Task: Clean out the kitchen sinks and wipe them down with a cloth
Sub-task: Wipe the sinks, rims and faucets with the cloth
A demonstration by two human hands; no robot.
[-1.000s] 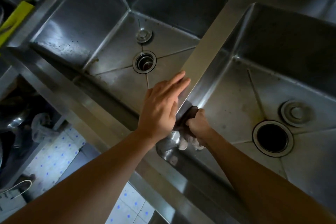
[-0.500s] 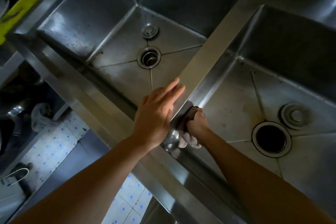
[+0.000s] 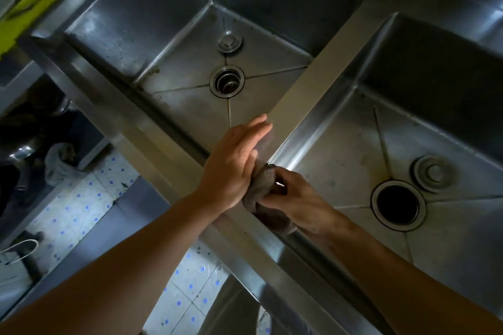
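Right hand (image 3: 296, 198) has its grip bunched around a dark cloth (image 3: 261, 193), pressed at the near corner of the right sink (image 3: 340, 160). Left hand (image 3: 234, 160) lies flat, fingers together, on the divider (image 3: 313, 90). Best to keep firm pressure and work along the rim seam. Left sink (image 3: 177, 57) at 11 o'clock, stains on walls; tiled floor (image 3: 81, 212) at 8 o'clock.

cloth (image 3: 265, 193): grey-brown | sinks (image 3: 187, 106): silver steel | floor (image 3: 81, 207): white, blue dots
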